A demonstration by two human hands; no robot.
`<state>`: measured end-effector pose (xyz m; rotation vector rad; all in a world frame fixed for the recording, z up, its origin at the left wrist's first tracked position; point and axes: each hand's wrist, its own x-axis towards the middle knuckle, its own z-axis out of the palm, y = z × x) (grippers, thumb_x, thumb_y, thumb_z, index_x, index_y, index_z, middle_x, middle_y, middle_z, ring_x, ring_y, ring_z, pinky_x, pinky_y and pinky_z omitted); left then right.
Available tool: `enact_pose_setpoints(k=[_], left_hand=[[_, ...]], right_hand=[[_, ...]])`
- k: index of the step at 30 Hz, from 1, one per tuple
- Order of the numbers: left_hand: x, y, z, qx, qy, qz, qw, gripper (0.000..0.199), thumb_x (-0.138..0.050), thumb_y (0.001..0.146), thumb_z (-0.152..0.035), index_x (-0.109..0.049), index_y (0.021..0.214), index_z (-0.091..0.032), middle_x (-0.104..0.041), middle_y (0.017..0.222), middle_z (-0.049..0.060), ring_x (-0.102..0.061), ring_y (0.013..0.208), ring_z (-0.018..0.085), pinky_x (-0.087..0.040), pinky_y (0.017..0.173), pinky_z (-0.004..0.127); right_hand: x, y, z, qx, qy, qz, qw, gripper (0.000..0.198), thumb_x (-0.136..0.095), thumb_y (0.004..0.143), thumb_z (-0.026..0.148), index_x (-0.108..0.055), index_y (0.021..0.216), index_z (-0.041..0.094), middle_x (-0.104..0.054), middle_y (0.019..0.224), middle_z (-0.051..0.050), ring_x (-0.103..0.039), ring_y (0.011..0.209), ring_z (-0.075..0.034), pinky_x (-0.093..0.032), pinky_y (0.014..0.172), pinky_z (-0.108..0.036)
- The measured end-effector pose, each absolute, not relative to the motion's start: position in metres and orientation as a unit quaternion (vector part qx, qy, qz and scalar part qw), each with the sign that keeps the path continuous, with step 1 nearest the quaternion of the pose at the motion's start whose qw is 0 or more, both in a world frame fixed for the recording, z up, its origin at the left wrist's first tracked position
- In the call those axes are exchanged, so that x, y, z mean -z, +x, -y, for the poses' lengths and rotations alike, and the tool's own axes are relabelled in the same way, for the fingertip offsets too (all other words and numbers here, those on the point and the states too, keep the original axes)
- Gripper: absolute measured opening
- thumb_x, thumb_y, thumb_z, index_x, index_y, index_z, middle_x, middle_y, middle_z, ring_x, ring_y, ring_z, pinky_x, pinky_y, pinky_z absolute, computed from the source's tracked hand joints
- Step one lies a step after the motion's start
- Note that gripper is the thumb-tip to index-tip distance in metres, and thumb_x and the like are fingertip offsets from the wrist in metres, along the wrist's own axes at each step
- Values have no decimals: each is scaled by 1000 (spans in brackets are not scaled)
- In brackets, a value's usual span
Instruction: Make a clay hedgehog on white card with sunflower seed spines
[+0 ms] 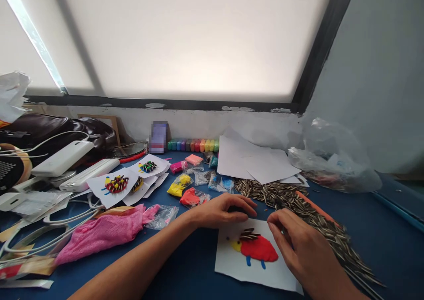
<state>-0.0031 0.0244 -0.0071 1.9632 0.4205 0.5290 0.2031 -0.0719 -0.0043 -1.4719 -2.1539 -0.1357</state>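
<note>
One rounded red-and-yellow clay animal (260, 249) lies on white paper (274, 277); our left hand (220, 210), fingers apart, likely steadies its far edge; whether our right hand (300, 242), fingertips together, holds anything, we can't tell.

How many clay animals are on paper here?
4: the red animal by the right hand; in the left pile, one with yellow dots, one with green dots, one partly covered. Others may be hidden.

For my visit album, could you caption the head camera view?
Left hand and right hand beside a red clay animal on white paper, striped seeds heaped nearby.
</note>
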Motion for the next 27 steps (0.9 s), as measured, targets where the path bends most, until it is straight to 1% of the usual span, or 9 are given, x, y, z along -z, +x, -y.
enact_pose_setpoints(k=[4, 8, 11, 13, 15, 18, 20, 24, 27], left_hand=[[17, 7, -18, -285, 789, -235, 490, 24, -51, 84, -8, -71, 95, -16, -66, 118, 8, -61, 111, 19, -47, 99, 33], [28, 15, -14, -316, 819, -249, 410, 27, -50, 79, -3, -71, 89, -15, -70, 108, 7, -63, 103, 19, -49, 95, 31], [30, 16, -13, -333, 815, -295, 372, 25, -50, 81, -5, -69, 95, -15, -71, 100, 6, -64, 95, 18, -50, 89, 32], [29, 16, -13, -355, 787, -330, 380, 18, -55, 82, -11, -67, 96, -15, -70, 95, 6, -63, 88, 18, -50, 84, 31], [29, 16, -14, -373, 756, -349, 409, 9, -60, 82, -18, -63, 89, -13, -68, 89, 6, -61, 82, 17, -50, 78, 30], [28, 16, -15, -389, 732, -360, 428, 12, -61, 82, -25, -58, 79, -14, -63, 79, 3, -57, 73, 14, -48, 70, 27], [27, 17, -14, -393, 737, -359, 417, 14, -60, 82, -27, -56, 76, -15, -61, 76, 2, -53, 70, 13, -45, 66, 26], [26, 18, -11, -402, 762, -372, 345, 16, -57, 79, -21, -50, 65, -16, -51, 65, -2, -43, 62, 10, -35, 58, 23], [24, 19, -10, -374, 768, -392, 340, 20, -55, 77, -18, -44, 60, -17, -42, 57, -4, -35, 56, 9, -28, 52, 23]], right_hand=[[20, 218, 64, 65, -537, 806, 240, 21, -40, 94, 16, -61, 91, 22, -64, 86, -5, -66, 78, -19, -53, 67, -30], [30, 223, 60, 78, -531, 821, 197, 25, -40, 92, 11, -63, 94, 21, -63, 89, -7, -65, 81, -20, -54, 70, -33], [30, 222, 60, 65, -534, 822, 187, 27, -39, 91, 8, -63, 95, 20, -63, 90, -7, -64, 81, -20, -54, 70, -32], [28, 222, 61, 54, -541, 818, 188, 28, -39, 91, 6, -63, 95, 20, -62, 90, -7, -63, 82, -20, -53, 71, -32], [27, 221, 61, 51, -547, 814, 191, 28, -39, 90, 5, -63, 95, 19, -62, 91, -7, -63, 83, -20, -53, 72, -33], [27, 219, 61, 54, -553, 809, 190, 28, -39, 89, 4, -62, 94, 19, -61, 91, -7, -62, 83, -20, -52, 71, -33], [29, 219, 61, 57, -555, 808, 187, 27, -40, 88, 4, -61, 92, 19, -61, 91, -7, -62, 83, -21, -52, 70, -32], [32, 218, 60, 59, -558, 808, 181, 27, -40, 87, 2, -60, 92, 19, -61, 91, -7, -61, 84, -21, -51, 72, -33], [32, 219, 60, 58, -562, 807, 173, 29, -39, 86, 1, -60, 93, 19, -61, 91, -6, -61, 85, -20, -50, 74, -33]])
